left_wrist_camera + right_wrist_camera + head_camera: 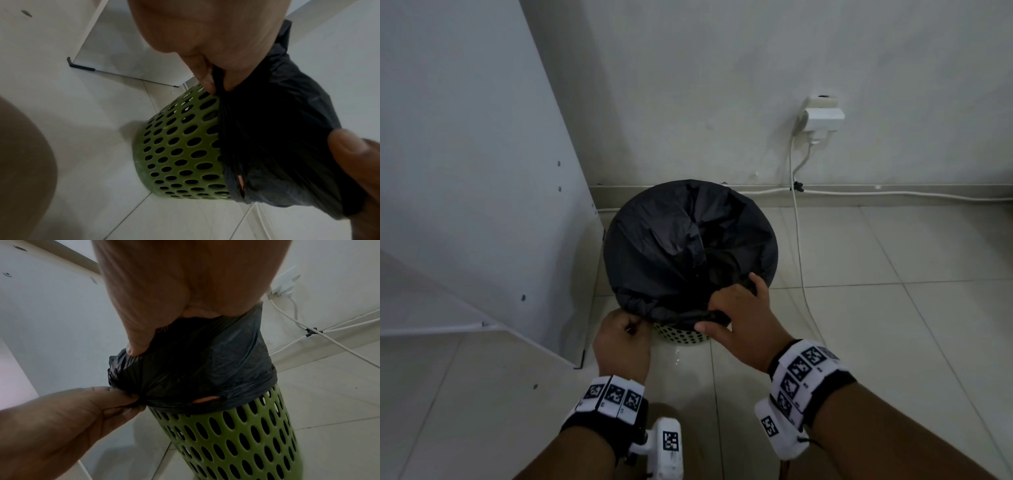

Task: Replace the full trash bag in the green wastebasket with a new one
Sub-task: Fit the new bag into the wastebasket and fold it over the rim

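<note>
A green perforated wastebasket stands on the tiled floor by the wall. It is lined with a black trash bag folded down over its rim. My left hand pinches a gathered bunch of the bag's edge at the near-left rim. My right hand grips the near-right rim, fingers hooked inside the bag and thumb pressed on the outside. There is a small tear in the folded edge.
A white cabinet panel stands close on the basket's left. A wall socket with a plug is at the back right. White cables run down the wall and along the floor to the right of the basket.
</note>
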The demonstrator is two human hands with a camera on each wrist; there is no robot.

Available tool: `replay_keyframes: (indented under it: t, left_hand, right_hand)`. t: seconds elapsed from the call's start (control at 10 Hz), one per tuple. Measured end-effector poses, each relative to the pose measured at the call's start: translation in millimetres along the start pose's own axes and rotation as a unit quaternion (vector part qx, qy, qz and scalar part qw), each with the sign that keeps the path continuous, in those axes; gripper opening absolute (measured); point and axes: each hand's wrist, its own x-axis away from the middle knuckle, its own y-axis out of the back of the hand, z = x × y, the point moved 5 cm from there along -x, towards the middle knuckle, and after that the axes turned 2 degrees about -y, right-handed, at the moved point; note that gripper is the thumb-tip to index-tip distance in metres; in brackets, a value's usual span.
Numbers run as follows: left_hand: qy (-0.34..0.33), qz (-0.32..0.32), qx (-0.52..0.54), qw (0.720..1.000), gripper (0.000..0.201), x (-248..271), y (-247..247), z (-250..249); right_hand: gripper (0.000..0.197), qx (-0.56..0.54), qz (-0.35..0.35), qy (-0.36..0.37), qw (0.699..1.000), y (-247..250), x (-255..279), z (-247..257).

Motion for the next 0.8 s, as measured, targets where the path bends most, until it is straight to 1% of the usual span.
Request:
replay_keyframes:
  t: [0.1, 0.2, 0.3, 0.4, 0.5, 0.6, 0.7, 0.8]
  left_hand:
    - [0.006, 0.003, 0.009, 1.0, 0.015, -3.5, -1.9, 2.6]
    - [0.047, -0.012, 0.049, 0.998, 0.019, -2.8, -2.6, 2.3]
    - [0.114, -0.02, 0.114, 0.987, 0.018, 0.4, -4.2, 0.5]
    - [0.175, -0.03, 0.184, 0.967, 0.015, 1.1, -6.9, -6.4]
    - [0.235, -0.016, 0.267, 0.935, 0.017, 3.3, -11.3, -13.8]
    - [0.245, 0.012, 0.39, 0.888, 0.045, 4.9, -16.6, -23.2]
    - [0.195, 0.042, 0.342, 0.918, 0.016, 9.6, -11.3, -38.2]
    - [0.165, 0.031, 0.297, 0.94, 0.018, 5.2, -9.9, -34.3]
  right_hand:
    - [0.042, 0.0, -0.002, -0.006, 1.0, -1.0, -1.0, -0.5]
    - [0.039, -0.001, -0.013, -0.01, 1.0, -2.8, -0.8, 0.9]
    - [0.04, 0.002, -0.023, -0.01, 1.0, -3.3, 0.3, 1.0]
    - [0.043, 0.004, -0.027, -0.015, 1.0, -3.0, 2.2, -0.6]
    - [0.044, 0.009, -0.026, -0.028, 0.999, -4.8, 4.7, -1.5]
    - [0.042, 0.021, -0.03, -0.038, 0.999, -7.2, 1.5, 1.5]
    - [0.039, 0.022, -0.032, -0.041, 0.998, -8.2, -4.9, 5.0]
    - [0.038, 0.024, -0.032, -0.041, 0.998, -9.3, -7.9, 6.4]
